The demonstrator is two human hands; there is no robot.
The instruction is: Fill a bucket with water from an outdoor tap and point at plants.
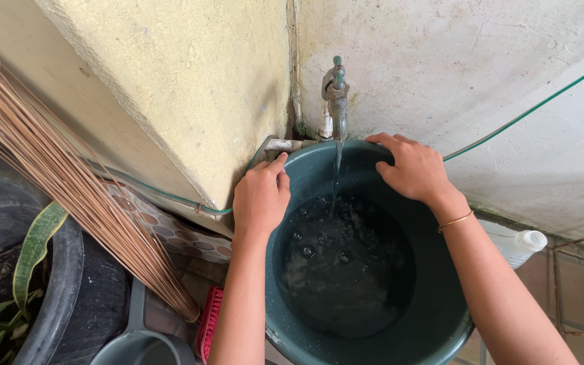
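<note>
A dark green plastic bucket (434,324) stands under a metal wall tap (336,94). A thin stream of water (336,176) runs from the tap into it, and the water inside is bubbly. My left hand (261,196) grips the bucket's left rim, fingers curled over the edge. Over on the far right rim my right hand (414,167) is clasped, with a thin gold bracelet (455,221) on that wrist. Both arms reach in from the bottom of the view.
A bundle of thin broom sticks (69,176) leans at left over a black tyre planter (69,270) with a green-leaved plant (32,250). A pink brush (209,324) and grey scoop (140,345) lie below. A white plastic bottle (518,245) lies right. Green wire (528,111) crosses the wall.
</note>
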